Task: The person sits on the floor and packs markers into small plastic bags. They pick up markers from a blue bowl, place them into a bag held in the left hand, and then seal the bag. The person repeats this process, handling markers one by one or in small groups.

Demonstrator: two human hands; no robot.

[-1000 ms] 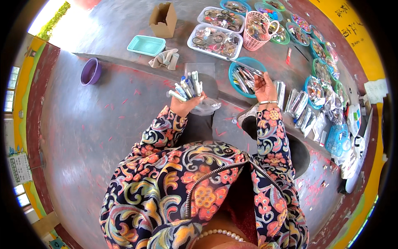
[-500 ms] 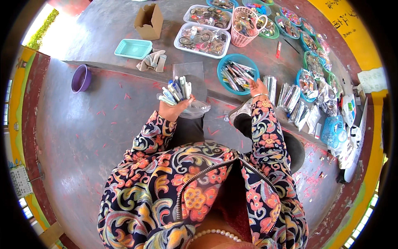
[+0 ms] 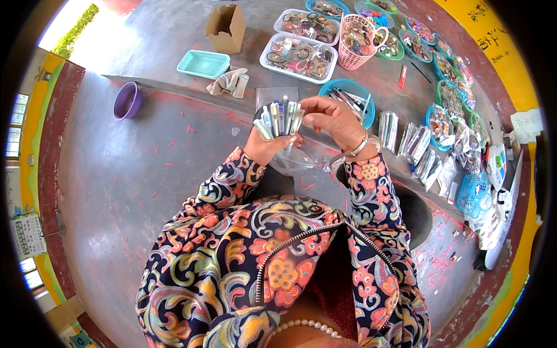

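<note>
My left hand (image 3: 266,144) is closed around a bundle of pens (image 3: 282,118), mostly white and pale with some blue and dark parts, their ends pointing up and away. My right hand (image 3: 339,124) is at the right side of the bundle, with its bent fingertips against a pen (image 3: 297,118) there. That hand partly covers the outermost pens. A clear plastic bag (image 3: 293,162) hangs below the bundle. Just beyond my right hand, a blue bowl (image 3: 369,116) holds more pens. Another flat clear bag (image 3: 277,93) lies behind the bundle.
Packs of wrapped pens (image 3: 387,131) lie along the ledge at right. Farther back are a white tray (image 3: 270,65) of small goods, a pink basket (image 3: 355,61), a cardboard box (image 3: 226,29), a green tray (image 3: 203,64) and a cloth (image 3: 230,83). A purple basin (image 3: 127,101) stands at left.
My right hand has come from the blue bowl leftward to the pen bundle. My left hand keeps hold of the bundle. The whole view has shifted slightly.
</note>
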